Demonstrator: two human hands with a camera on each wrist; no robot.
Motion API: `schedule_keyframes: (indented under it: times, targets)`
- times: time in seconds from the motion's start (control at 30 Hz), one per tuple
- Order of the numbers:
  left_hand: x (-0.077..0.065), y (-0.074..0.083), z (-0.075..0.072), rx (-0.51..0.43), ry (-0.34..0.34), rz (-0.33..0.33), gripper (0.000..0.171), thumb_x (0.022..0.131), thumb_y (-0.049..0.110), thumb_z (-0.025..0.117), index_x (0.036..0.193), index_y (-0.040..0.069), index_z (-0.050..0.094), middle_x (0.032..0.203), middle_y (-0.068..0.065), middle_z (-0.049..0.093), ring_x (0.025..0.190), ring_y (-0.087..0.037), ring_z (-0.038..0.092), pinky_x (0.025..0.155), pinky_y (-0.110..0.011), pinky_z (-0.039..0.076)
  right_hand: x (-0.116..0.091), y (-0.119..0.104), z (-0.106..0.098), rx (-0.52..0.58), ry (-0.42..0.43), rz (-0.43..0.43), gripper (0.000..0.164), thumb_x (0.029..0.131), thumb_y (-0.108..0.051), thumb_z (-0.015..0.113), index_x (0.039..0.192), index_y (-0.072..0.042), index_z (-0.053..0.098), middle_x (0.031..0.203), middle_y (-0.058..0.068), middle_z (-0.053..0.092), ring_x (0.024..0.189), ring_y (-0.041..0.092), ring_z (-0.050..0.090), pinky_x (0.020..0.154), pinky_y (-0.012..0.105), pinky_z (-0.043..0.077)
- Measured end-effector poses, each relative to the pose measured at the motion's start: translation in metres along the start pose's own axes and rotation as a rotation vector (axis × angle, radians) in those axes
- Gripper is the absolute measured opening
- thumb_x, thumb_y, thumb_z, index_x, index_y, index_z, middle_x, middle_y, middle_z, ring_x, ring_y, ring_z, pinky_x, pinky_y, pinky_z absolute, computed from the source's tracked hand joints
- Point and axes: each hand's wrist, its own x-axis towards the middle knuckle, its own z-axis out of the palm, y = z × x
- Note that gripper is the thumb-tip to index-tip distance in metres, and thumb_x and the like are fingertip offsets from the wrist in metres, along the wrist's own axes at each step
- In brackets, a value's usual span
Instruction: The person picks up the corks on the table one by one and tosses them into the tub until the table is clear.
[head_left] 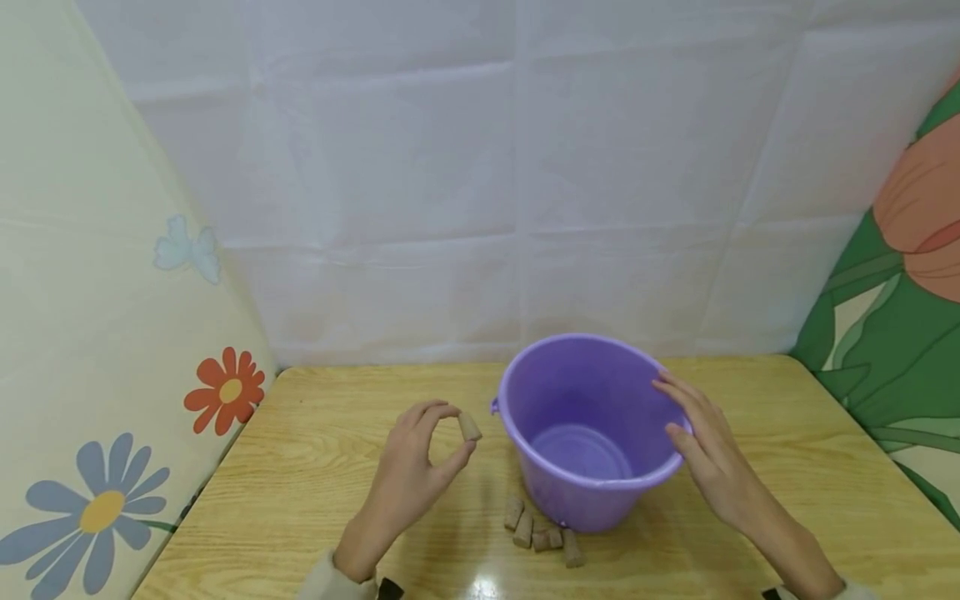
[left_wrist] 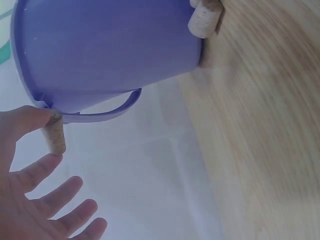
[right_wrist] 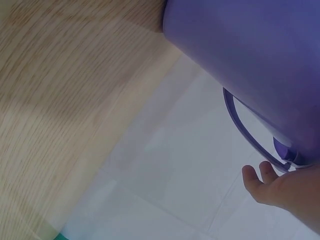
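My left hand pinches a small tapered cork between thumb and index finger, left of the purple bucket. In the left wrist view the cork is held at its two ends, and the other fingers are spread. My right hand rests on the bucket's right rim, its fingers fairly straight and their tips over the edge. The bucket stands upright; no corks show on the visible part of its floor. Several more corks lie on the table by its front.
The bucket's handle hangs down at its far side. A wood-grain table carries everything. White cloth hangs behind it, with flower-printed sheets at left and right.
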Motion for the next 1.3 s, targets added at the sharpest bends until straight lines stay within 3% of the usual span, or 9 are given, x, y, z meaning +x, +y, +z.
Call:
schedule_keyframes:
  times: [0.27,0.63,0.97,1.17,1.3]
  targets:
    - [0.009,0.007,-0.002,-0.112,0.14,0.042,0.042,0.081,0.021,0.081,0.118,0.008,0.065,0.119,-0.008,0.067,0.115,-0.026,0.06,0.098,-0.049,0.051,0.001,0.0,0.0,0.005,-0.001,-0.007,0.05,0.099,-0.002,0.043,0.148,-0.011,0.044,0.156,0.017,0.037,0.142,-0.008,0.021,0.113,0.01,0.009]
    - [0.022,0.025,0.002,-0.243,0.121,0.078,0.042,0.084,0.021,0.078,0.12,0.007,0.064,0.124,-0.008,0.064,0.12,-0.026,0.056,0.098,-0.052,0.05,0.002,-0.002,-0.002,0.004,-0.001,0.006,0.05,0.099,-0.002,0.044,0.148,-0.012,0.044,0.156,0.016,0.038,0.142,-0.008,0.022,0.112,0.01,0.01]
    - [0.032,0.04,0.013,-0.255,0.041,0.065,0.038,0.082,0.024,0.079,0.116,0.011,0.067,0.125,-0.011,0.061,0.12,-0.026,0.052,0.097,-0.05,0.048,0.003,-0.003,-0.002,0.006,-0.002,0.004,0.05,0.099,-0.002,0.043,0.148,-0.012,0.044,0.156,0.016,0.038,0.142,-0.007,0.022,0.111,0.009,0.011]
    - [0.037,0.05,0.02,-0.286,-0.047,0.0,0.034,0.085,0.026,0.076,0.115,0.012,0.067,0.127,-0.012,0.059,0.121,-0.025,0.051,0.094,-0.045,0.049,0.004,-0.002,-0.002,0.001,-0.001,-0.004,0.05,0.099,-0.001,0.043,0.147,-0.011,0.045,0.155,0.017,0.038,0.142,-0.007,0.022,0.112,0.01,0.011]
    - [0.041,0.053,0.024,-0.291,-0.105,-0.045,0.034,0.087,0.031,0.074,0.116,0.013,0.067,0.133,-0.01,0.057,0.125,-0.025,0.049,0.097,-0.049,0.049,0.004,-0.002,-0.002,0.001,0.0,-0.006,0.05,0.098,0.0,0.043,0.147,-0.01,0.044,0.155,0.018,0.038,0.142,-0.007,0.021,0.112,0.009,0.011]
